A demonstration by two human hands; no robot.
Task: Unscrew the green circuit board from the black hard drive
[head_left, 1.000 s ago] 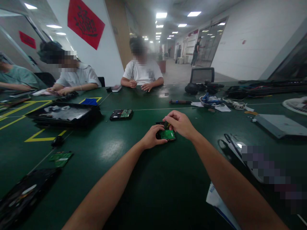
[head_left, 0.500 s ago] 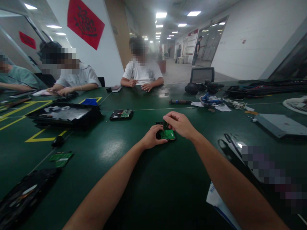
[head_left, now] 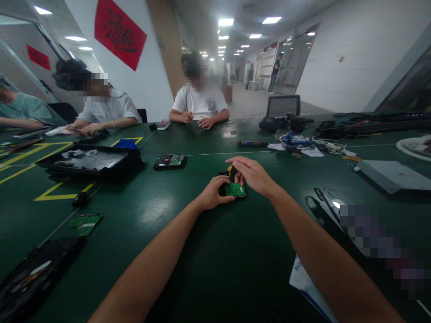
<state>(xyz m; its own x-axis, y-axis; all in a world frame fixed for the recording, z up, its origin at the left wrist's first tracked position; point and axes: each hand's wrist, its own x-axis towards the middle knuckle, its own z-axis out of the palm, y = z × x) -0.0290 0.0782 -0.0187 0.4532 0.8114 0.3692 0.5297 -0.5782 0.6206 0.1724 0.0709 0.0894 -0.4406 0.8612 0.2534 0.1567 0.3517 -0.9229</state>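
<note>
On the green table in front of me lies a small hard drive (head_left: 235, 190), its green circuit board facing up. My left hand (head_left: 217, 193) grips its left side, thumb along the near edge and fingers at the far side. Above the board, my right hand (head_left: 252, 175) is closed around the yellow-and-black handle of a short screwdriver (head_left: 232, 171), held upright. The index finger points out to the left over the handle. The tip of the screwdriver is hidden behind my fingers and the board.
Another hard drive (head_left: 170, 161) lies further back, left of my hands. A black tray (head_left: 90, 159) stands at left, with a loose green circuit board (head_left: 86, 223) nearer me. Cables (head_left: 296, 140) and a flat metal case (head_left: 395, 179) sit at right. Several people sit across the table.
My right hand's fingers have shifted on the screwdriver: the index finger now stretches out and more of the yellow handle shows. My left hand and the hard drive have stayed in place.
</note>
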